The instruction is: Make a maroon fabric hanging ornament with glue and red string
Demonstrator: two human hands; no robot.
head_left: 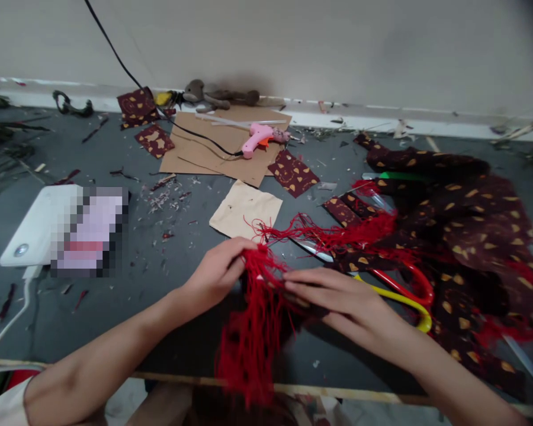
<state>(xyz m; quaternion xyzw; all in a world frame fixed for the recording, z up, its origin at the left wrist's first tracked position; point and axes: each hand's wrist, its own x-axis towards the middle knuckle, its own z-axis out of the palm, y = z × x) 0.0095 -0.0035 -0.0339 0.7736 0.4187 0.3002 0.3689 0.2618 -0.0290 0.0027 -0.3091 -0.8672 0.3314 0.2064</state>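
A bundle of red threads (260,322) hangs down over the table's front edge like a tassel. My left hand (220,269) is closed on its top end, the fingertips pinching the threads. From the other side my right hand (344,296) reaches in, its fingers together against the threads and a piece of dark maroon patterned fabric (304,305); its thumb is mostly hidden. Behind the hands more loose red threads (350,231) trail to the right. Scissors with red and yellow handles (424,313) lie beside my right hand, their blades partly covered by fabric.
A beige cloth square (244,210) lies ahead of my hands. Beyond it a pink glue gun (260,139) rests on brown cardboard (195,142). Crumpled patterned fabric (466,225) fills the right side. A white power bank (39,225) and blurred-out phone (93,231) sit left, among scraps.
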